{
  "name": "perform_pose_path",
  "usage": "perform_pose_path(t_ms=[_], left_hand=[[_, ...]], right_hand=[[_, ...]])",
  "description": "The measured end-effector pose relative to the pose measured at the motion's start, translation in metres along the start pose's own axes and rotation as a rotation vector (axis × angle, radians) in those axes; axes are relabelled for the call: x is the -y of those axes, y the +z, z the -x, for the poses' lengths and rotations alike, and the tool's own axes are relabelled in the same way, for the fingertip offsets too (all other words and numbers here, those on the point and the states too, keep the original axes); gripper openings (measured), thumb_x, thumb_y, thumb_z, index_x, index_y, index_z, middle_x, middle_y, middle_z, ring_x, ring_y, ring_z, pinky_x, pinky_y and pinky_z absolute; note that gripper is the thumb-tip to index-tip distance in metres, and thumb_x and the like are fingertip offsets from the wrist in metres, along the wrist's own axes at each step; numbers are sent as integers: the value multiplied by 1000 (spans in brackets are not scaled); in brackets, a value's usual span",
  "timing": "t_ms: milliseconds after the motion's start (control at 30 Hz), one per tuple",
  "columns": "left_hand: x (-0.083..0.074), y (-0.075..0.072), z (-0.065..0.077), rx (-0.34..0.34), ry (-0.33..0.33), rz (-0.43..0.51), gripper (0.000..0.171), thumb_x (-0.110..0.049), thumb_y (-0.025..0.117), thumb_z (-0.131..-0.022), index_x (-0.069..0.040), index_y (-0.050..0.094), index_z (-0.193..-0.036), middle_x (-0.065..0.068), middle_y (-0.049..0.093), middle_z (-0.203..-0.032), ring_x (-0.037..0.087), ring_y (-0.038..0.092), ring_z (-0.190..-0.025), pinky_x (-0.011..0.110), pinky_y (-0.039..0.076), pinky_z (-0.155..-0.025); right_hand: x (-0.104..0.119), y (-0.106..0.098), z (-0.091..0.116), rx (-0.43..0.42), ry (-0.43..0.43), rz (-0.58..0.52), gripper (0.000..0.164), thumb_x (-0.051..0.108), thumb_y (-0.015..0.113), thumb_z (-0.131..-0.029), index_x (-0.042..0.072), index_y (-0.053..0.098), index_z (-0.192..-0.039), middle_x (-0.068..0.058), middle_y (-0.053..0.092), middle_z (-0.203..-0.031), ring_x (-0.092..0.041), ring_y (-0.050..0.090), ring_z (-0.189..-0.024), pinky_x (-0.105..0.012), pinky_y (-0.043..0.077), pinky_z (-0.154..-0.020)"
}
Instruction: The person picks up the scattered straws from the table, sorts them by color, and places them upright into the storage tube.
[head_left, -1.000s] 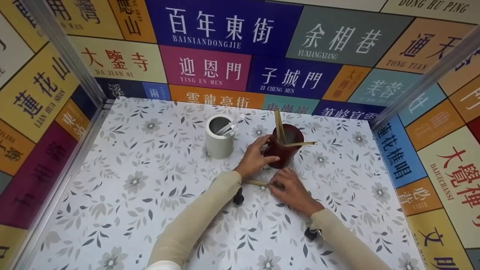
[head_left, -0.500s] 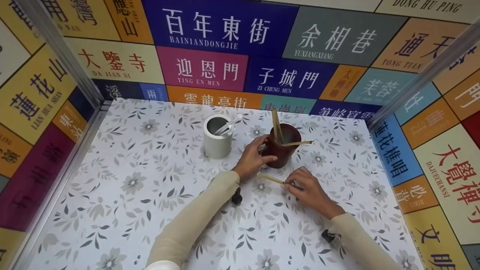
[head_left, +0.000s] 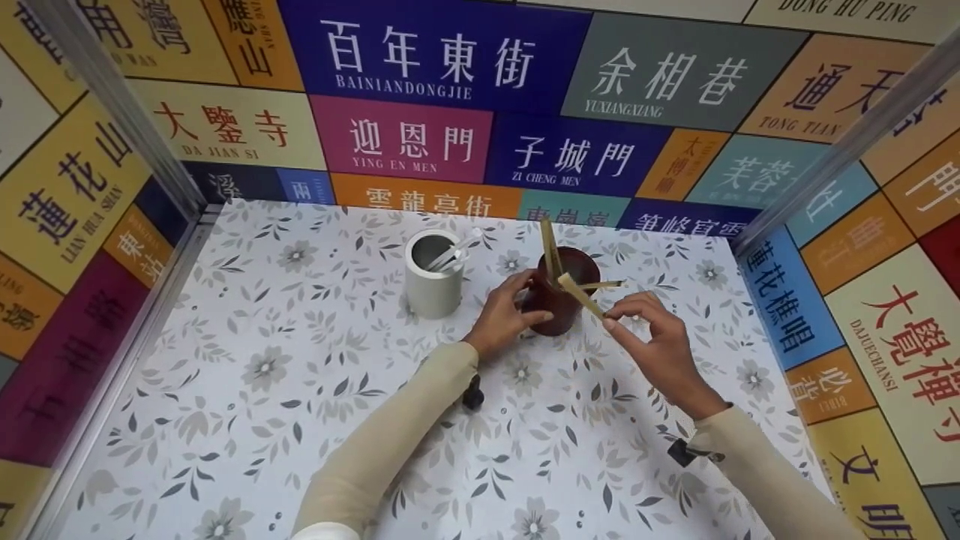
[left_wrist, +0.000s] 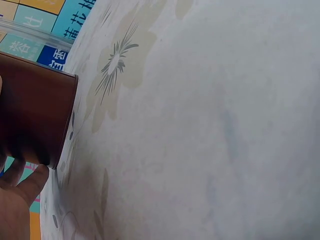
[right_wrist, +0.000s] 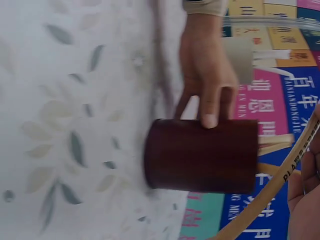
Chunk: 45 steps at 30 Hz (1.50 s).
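Observation:
A dark red cylindrical cup (head_left: 561, 324) stands upright on the table, with several thin bamboo strips (head_left: 551, 251) leaning in it and sticking out over its rim. My left hand (head_left: 499, 319) grips the cup from its left side, thumb in front; the right wrist view shows those fingers on the cup wall. Just right of the cup, my right hand (head_left: 664, 349) pinches the end of another bamboo strip (head_left: 581, 296). This strip is raised and slants across the cup's front rim. Printed lettering shows on its side in the right wrist view.
To the left of the red cup stands a white cup (head_left: 433, 296) holding clear or white plastic sticks (head_left: 451, 257). A floral cloth covers the table (head_left: 270, 367). Panels with printed signs (head_left: 405, 139) enclose the back and sides.
My right hand has drawn the bamboo strip rightward along the table, then lifted it up to the red cup's rim. The left hand keeps its hold on the cup.

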<state>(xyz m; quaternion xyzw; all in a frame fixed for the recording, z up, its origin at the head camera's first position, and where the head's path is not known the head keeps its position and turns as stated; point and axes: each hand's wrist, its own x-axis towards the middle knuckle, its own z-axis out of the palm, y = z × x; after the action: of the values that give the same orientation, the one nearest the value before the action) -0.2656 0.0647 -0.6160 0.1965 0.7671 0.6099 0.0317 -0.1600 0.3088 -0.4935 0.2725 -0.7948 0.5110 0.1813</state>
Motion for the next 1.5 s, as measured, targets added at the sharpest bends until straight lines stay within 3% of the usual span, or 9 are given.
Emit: perform_pose_path(t_ms=[300, 600, 700, 1067, 1333, 1500], left_hand=[[0, 1, 1, 3, -5, 35, 84, -16, 93, -91, -10, 52, -164, 8, 57, -159, 22, 58, -145, 34, 54, -115], [-2, 1, 1, -5, -10, 18, 83, -16, 92, -93, -10, 51, -165, 9, 57, -159, 26, 60, -144, 33, 54, -114], [-2, 1, 1, 1, -12, 21, 82, -16, 92, -93, -13, 52, -164, 7, 58, -158, 24, 59, -146, 34, 53, -116], [0, 2, 0, -8, -29, 30, 85, -17, 93, -92, -15, 50, -166, 4, 57, -160, 20, 57, -147, 32, 52, -117], [-1, 1, 1, 1, -17, -21, 85, -21, 92, -93, -14, 49, -167, 5, 55, -162, 18, 55, -148, 32, 50, -119], [-1, -1, 1, 6, -15, -48, 87, -23, 91, -94, -11, 47, -167, 7, 55, -163, 20, 54, -149, 31, 49, -119]], right_hand=[[23, -9, -53, -143, 58, -85, 13, -13, 72, -100, -8, 77, -111, -23, 70, -108, -20, 68, -102, -25, 55, -91], [20, 3, -91, -195, 172, -162, 12, -5, 74, -103, -11, 77, -113, -9, 73, -99, -19, 68, -84, -28, 56, -75], [17, 8, -98, -222, 200, -190, 14, 0, 74, -104, -10, 76, -113, -9, 74, -98, -20, 69, -84, -28, 58, -76], [0, 16, -108, -241, 170, -200, 15, 0, 75, -104, -12, 72, -111, -12, 75, -104, -23, 74, -92, -30, 62, -87], [-23, 13, -97, -243, 141, -91, 11, -7, 72, -103, -14, 71, -111, -11, 73, -106, -17, 71, -97, -27, 58, -89], [-29, 17, -89, -230, 159, -78, 11, -9, 71, -103, -15, 70, -112, -14, 72, -106, -15, 70, -97, -29, 57, -90]])
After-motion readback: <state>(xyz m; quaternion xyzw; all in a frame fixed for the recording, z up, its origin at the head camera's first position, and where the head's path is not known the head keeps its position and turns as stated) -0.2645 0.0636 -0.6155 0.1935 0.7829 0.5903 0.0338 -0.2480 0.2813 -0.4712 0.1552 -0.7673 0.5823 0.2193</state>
